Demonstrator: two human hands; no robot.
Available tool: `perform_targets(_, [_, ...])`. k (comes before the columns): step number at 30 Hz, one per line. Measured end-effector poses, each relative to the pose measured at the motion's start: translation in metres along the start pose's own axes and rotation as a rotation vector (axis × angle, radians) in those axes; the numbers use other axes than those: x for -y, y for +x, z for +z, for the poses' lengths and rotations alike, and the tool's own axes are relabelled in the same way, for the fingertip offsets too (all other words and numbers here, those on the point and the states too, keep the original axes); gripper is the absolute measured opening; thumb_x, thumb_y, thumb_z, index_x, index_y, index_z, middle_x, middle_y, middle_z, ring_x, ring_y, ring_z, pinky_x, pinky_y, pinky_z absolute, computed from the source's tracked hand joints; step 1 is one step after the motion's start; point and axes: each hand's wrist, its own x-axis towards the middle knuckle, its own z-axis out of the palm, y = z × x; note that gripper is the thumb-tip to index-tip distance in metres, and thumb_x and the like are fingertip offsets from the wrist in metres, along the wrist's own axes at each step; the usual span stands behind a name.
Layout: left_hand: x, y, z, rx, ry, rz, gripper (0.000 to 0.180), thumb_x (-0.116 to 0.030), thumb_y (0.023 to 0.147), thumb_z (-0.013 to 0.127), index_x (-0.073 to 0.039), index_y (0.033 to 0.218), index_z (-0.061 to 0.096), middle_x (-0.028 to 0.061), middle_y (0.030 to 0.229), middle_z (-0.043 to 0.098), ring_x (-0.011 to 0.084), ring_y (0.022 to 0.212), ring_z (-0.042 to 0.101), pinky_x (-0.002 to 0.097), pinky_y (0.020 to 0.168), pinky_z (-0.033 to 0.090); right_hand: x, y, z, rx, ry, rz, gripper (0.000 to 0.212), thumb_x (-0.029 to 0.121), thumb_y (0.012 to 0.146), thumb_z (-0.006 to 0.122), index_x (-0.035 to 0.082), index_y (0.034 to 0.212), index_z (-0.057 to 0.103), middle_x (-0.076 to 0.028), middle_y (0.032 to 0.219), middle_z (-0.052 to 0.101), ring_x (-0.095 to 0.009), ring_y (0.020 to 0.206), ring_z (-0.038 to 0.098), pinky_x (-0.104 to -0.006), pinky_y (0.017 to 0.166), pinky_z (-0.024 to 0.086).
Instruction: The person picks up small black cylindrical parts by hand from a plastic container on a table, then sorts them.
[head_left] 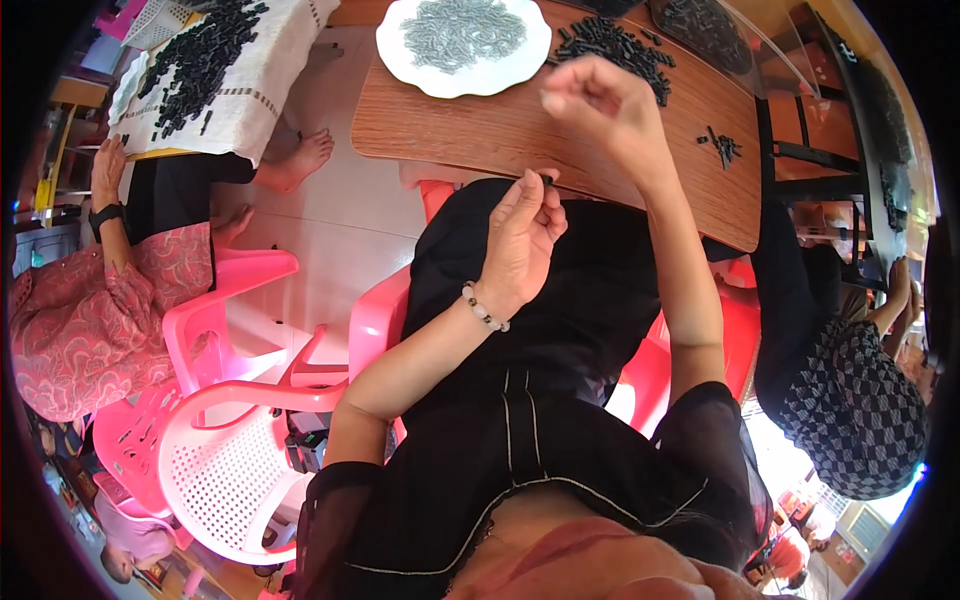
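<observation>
My left hand (525,225) is raised over my lap at the table's near edge. Its thumb and fingers pinch a small black cylindrical piece (546,181). Higher and to the right, my right hand (605,105) hovers above the wooden table (450,130), its thumb and forefinger pressed together. Whatever that pinch may hold is too small to make out. A white scalloped plate (400,70) heaped with small clear-grey pieces (465,35) lies left of the right hand. Just beyond that hand spreads a pile of black pieces (635,55).
Several loose black pieces (720,148) lie at the table's right. A dark tray (700,30) stands at the far right. At left, a person in a red patterned top (100,320) sits by a cloth-covered table (270,90) with more black pieces. Pink plastic chairs (225,460) stand behind.
</observation>
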Motion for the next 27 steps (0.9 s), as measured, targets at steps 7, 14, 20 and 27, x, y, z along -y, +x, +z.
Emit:
perform_targets(7, [0.003, -0.002, 0.001, 0.079, 0.023, -0.027, 0.028, -0.034, 0.093, 0.061, -0.008, 0.102, 0.062, -0.0039, 0.081, 0.056, 0.0067, 0.073, 0.051, 0.0215, 0.066, 0.043, 0.016, -0.078, -0.006, 0.017, -0.233, -0.010, 0.020, -0.001, 0.079, 0.075, -0.001, 0.096, 0.064, -0.004, 0.091, 0.062, -0.010, 0.081, 0.064, -0.0252, 0.071, 0.055])
perform_targets(14, [0.011, -0.001, -0.001, 0.088, 0.143, 0.006, 0.028, -0.035, 0.091, 0.063, -0.008, 0.094, 0.063, -0.0025, 0.087, 0.061, 0.0069, 0.074, 0.050, 0.0228, 0.068, 0.042, 0.012, -0.091, -0.001, -0.063, -0.186, 0.055, 0.023, 0.001, 0.074, 0.078, 0.002, 0.094, 0.067, -0.001, 0.083, 0.063, -0.010, 0.081, 0.059, -0.0246, 0.072, 0.049])
perform_targets(20, [0.013, -0.002, -0.005, 0.107, 0.160, 0.021, 0.029, -0.034, 0.091, 0.063, -0.006, 0.098, 0.065, -0.0019, 0.087, 0.062, 0.0072, 0.074, 0.050, 0.0228, 0.068, 0.042, 0.020, -0.092, -0.003, 0.002, -0.384, -0.094, 0.024, 0.001, 0.074, 0.076, 0.002, 0.096, 0.067, -0.005, 0.080, 0.064, -0.014, 0.078, 0.062, -0.0273, 0.073, 0.052])
perform_targets(27, [0.011, -0.005, -0.003, 0.147, 0.238, 0.052, 0.033, -0.031, 0.092, 0.063, -0.002, 0.108, 0.065, -0.0003, 0.088, 0.063, 0.0075, 0.073, 0.050, 0.0221, 0.067, 0.042, 0.020, -0.093, -0.002, -0.063, -0.507, -0.069, 0.024, 0.007, 0.072, 0.076, 0.006, 0.093, 0.065, -0.004, 0.075, 0.068, -0.020, 0.079, 0.057, -0.0310, 0.062, 0.051])
